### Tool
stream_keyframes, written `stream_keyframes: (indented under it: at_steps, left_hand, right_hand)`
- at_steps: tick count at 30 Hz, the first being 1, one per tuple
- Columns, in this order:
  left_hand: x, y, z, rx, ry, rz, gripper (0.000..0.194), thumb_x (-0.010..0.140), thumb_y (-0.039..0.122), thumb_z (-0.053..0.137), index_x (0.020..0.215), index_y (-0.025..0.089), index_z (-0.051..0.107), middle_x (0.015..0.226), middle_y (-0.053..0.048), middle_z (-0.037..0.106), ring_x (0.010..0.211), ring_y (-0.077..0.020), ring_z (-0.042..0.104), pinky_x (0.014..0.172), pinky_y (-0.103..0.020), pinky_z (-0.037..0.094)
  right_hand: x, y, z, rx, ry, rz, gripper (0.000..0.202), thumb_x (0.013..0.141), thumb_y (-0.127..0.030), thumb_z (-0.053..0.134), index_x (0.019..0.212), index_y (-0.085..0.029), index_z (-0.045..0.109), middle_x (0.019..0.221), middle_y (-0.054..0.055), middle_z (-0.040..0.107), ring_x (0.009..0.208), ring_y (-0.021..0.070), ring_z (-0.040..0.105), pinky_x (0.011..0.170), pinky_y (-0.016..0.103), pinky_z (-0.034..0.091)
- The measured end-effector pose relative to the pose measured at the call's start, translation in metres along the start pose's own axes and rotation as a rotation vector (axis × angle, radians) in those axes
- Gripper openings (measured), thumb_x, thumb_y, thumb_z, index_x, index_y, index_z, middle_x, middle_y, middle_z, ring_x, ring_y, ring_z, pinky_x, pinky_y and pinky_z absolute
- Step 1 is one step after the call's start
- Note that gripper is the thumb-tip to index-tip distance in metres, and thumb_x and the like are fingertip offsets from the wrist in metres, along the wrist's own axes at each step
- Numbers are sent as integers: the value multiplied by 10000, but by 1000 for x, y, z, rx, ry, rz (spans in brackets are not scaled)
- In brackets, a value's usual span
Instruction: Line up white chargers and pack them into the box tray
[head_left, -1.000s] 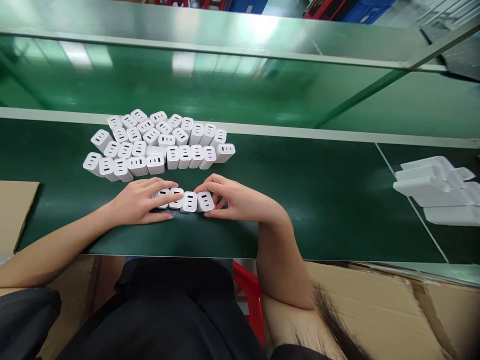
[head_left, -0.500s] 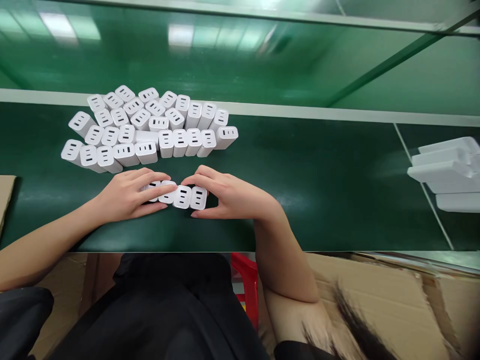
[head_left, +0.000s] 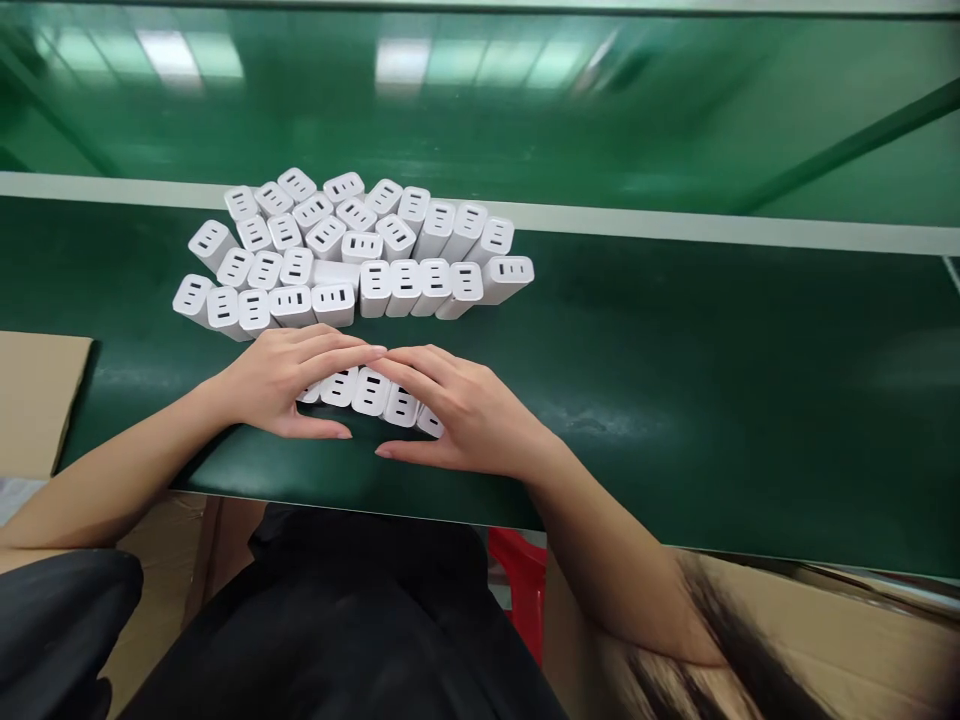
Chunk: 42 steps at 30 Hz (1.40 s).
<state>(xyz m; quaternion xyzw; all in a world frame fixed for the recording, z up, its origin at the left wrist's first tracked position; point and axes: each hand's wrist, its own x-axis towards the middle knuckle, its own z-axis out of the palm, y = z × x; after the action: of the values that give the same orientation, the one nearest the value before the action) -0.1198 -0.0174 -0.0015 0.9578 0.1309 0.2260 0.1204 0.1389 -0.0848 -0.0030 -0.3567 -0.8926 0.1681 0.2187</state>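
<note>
A short row of white multi-port USB chargers stands on the green bench in front of me, port ends up. My left hand arches over the row's left end, its fingers stretched along the back edge and its thumb apart in front. Over the right end lies my right hand, fingers reaching along the back and thumb held away from the chargers. The fingertips of both hands meet above the row's back edge. Parts of the outer chargers are hidden under the hands.
Behind my hands stands a larger group of the same white chargers in uneven rows, most upright, one lying down. A cardboard sheet lies at the left. The green bench extends right, with a pale strip along its back.
Both hands have shifted along the row, fingertips now meeting and thumbs apart from it. More chargers show at the right end. The camera view has turned left.
</note>
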Motion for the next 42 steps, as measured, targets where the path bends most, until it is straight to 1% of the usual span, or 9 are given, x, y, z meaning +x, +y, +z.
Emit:
stream_keyframes:
  at_steps: [10, 15, 20, 24, 28, 32, 37, 40, 42]
  left_hand:
    - [-4, -6, -6, -45, -99, -49, 838, 828, 639, 639, 1479, 190, 362, 1103, -104, 713, 935, -204, 693, 719, -263, 504]
    - [-6, -7, -9, -99, -105, -79, 902, 791, 686, 649, 1486, 191, 357, 1233, -134, 673, 1080, -237, 670, 823, -278, 517]
    - [-6, -6, -11, -222, -57, -102, 946, 752, 684, 689, 1498, 219, 339, 1210, -104, 686, 1010, -209, 684, 843, -272, 527]
    - [-6, -8, -13, -140, -124, -125, 904, 779, 649, 685, 1494, 220, 336, 1206, -104, 682, 1011, -208, 682, 804, -263, 518]
    - [-7, -9, -12, -43, -158, -102, 840, 836, 644, 624, 1481, 189, 335, 1068, -94, 705, 900, -200, 686, 697, -255, 484]
    - [-6, -7, -8, 46, -164, -83, 771, 884, 634, 570, 1460, 169, 355, 868, -41, 685, 731, -166, 646, 593, -242, 411]
    - [-7, -8, -6, 67, -176, -77, 755, 905, 620, 552, 1470, 161, 349, 786, -16, 651, 701, -171, 623, 542, -252, 381]
    - [-7, -6, -12, 48, -200, -102, 773, 902, 617, 560, 1485, 163, 335, 862, -43, 681, 730, -193, 638, 586, -275, 452]
    - [-7, -1, -19, -9, -218, -153, 791, 892, 589, 594, 1503, 173, 312, 1019, -83, 706, 870, -220, 678, 721, -310, 528]
  right_hand:
    - [1, -6, 0, -5, 35, -2, 658, 906, -496, 628, 1460, -205, 424, 1306, 130, 624, 1103, 266, 641, 861, 408, 579]
    - [2, -7, -2, -3, 17, 11, 648, 916, -486, 618, 1468, -216, 412, 1323, 127, 625, 1108, 271, 650, 872, 415, 581]
    - [2, -7, -5, 16, -3, 32, 639, 918, -490, 612, 1461, -216, 417, 1327, 124, 626, 1128, 277, 647, 891, 421, 576]
    - [1, -6, -5, -3, 0, 39, 625, 919, -484, 611, 1452, -207, 437, 1296, 124, 644, 1089, 274, 661, 863, 410, 578]
    - [1, -5, -4, -32, -2, 17, 593, 927, -480, 603, 1414, -167, 474, 1258, 135, 661, 1022, 260, 676, 810, 395, 577]
    - [0, -4, 0, -45, -7, 13, 567, 942, -464, 584, 1412, -164, 482, 1198, 126, 683, 978, 250, 678, 774, 381, 572]
    - [1, 1, 3, -16, -16, 28, 519, 954, -430, 574, 1403, -182, 493, 1170, 117, 690, 958, 239, 676, 749, 363, 567]
    - [4, 2, -1, 23, -45, 36, 563, 932, -466, 599, 1400, -166, 503, 1222, 140, 673, 1027, 267, 675, 804, 391, 576]
    - [4, 0, -6, 36, -51, 19, 636, 895, -515, 634, 1401, -149, 508, 1264, 160, 655, 1086, 292, 665, 855, 416, 584]
